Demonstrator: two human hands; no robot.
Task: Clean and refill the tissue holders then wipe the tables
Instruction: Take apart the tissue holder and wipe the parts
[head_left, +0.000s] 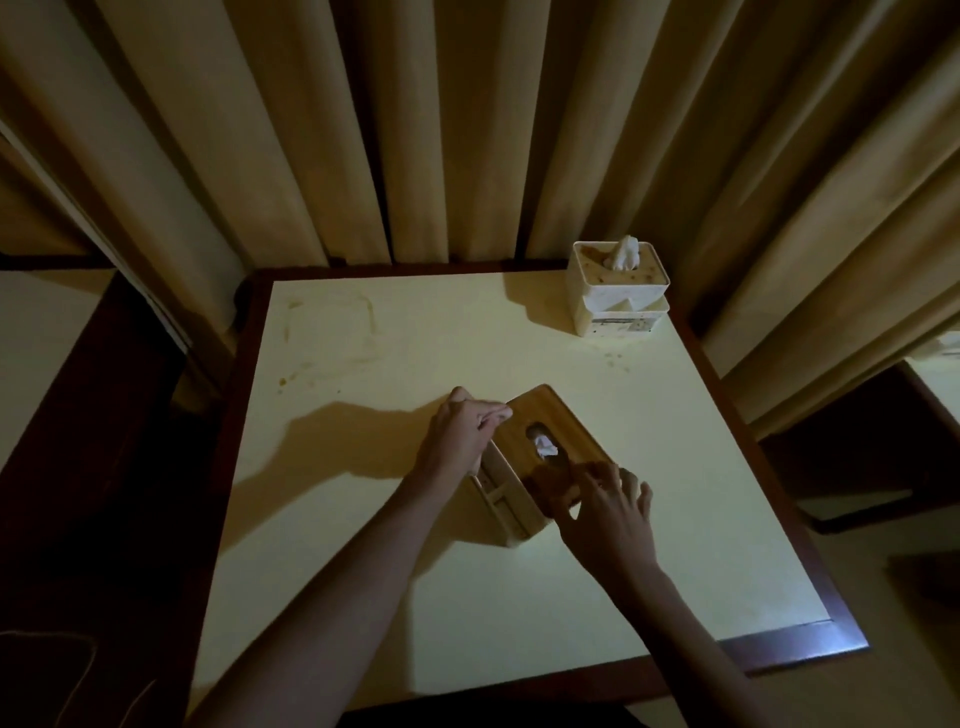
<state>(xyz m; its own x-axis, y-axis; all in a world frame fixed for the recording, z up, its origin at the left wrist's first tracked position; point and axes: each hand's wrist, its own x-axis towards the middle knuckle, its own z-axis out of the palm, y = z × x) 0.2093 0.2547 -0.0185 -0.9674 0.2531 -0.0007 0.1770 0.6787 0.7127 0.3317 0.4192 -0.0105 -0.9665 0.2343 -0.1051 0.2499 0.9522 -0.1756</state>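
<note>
A tissue holder with a white body and a wooden lid lies in the middle of the cream table. A bit of white tissue shows in the lid's oval slot. My left hand grips the lid's far left corner with curled fingers. My right hand has its fingertips on the lid's near right end, fingers spread. A second white tissue holder stands at the table's back right, tissue sticking up from its top.
Smudges and dried marks show on the table's back left. Beige curtains hang right behind the table. Dark chairs stand at the left and right. The table has a dark wooden rim.
</note>
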